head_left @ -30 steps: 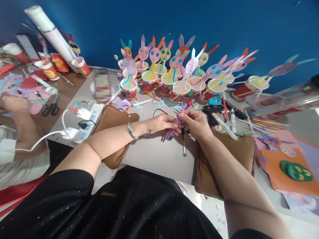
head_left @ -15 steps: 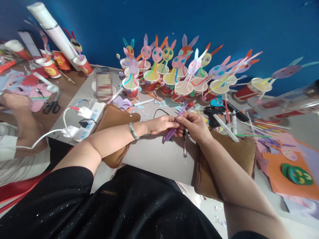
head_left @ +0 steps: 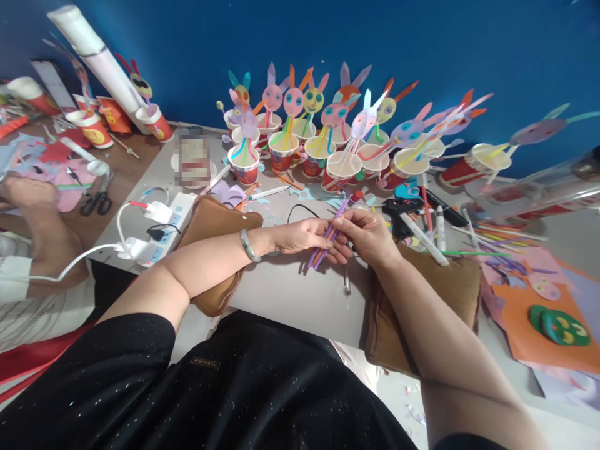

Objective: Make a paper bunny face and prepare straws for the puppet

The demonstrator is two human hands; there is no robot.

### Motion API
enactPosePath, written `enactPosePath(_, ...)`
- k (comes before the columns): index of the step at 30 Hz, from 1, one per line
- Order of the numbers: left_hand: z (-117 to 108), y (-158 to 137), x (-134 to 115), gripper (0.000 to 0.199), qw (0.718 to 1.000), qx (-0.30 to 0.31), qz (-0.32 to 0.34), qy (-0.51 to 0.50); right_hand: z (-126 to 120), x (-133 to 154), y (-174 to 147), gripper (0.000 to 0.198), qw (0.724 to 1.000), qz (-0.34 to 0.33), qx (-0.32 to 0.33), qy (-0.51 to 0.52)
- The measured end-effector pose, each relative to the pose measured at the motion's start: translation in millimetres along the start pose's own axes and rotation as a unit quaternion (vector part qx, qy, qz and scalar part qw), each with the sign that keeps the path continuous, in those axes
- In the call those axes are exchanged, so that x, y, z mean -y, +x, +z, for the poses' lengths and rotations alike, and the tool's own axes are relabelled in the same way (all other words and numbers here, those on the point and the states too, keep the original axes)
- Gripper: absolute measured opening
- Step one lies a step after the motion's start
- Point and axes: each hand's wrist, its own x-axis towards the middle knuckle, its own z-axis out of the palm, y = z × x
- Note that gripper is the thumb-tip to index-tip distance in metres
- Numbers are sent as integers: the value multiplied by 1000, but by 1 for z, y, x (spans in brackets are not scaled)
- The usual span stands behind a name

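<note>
Several thin purple straws (head_left: 317,258), with an orange one among them, slant through both hands above the table. My left hand (head_left: 302,236), a bangle at its wrist, is closed around their middle. My right hand (head_left: 372,237) pinches the upper part of the bundle between thumb and forefinger, its other fingers partly hidden behind. A clear-barrelled pen (head_left: 347,282) lies on the table just below the hands. Beyond them stand paper cups (head_left: 344,167) with straws and rabbit-like paper heads in them.
Brown cushions lie under my left forearm (head_left: 213,294) and right forearm (head_left: 440,281). To the left are a power strip (head_left: 175,222), scissors (head_left: 97,200) and another person's hand (head_left: 28,190). A glue gun (head_left: 398,215) and markers (head_left: 440,228) lie to the right, near orange paper (head_left: 520,319).
The straws are tilted and fanned slightly more, and an orange one now shows among the purple ones. The fingers of both hands have shifted a little on the bundle.
</note>
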Motion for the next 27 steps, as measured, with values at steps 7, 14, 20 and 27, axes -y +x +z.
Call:
enactPosePath(7, -1, 1, 1, 25, 1000, 14, 16, 16, -1, -4, 1, 51, 1000, 2, 13, 21)
enactPosePath(14, 1, 0, -2, 19, 999, -2, 15, 48, 2, 2, -2, 50, 1000, -14, 9, 3)
enactPosePath(20, 12, -3, -5, 23, 998, -38, 23, 53, 4, 4, -3, 48, 998, -11, 43, 38)
enactPosePath(27, 19, -4, -5, 19, 995, -90, 5, 50, 5, 3, -2, 47, 999, -36, 18, 15)
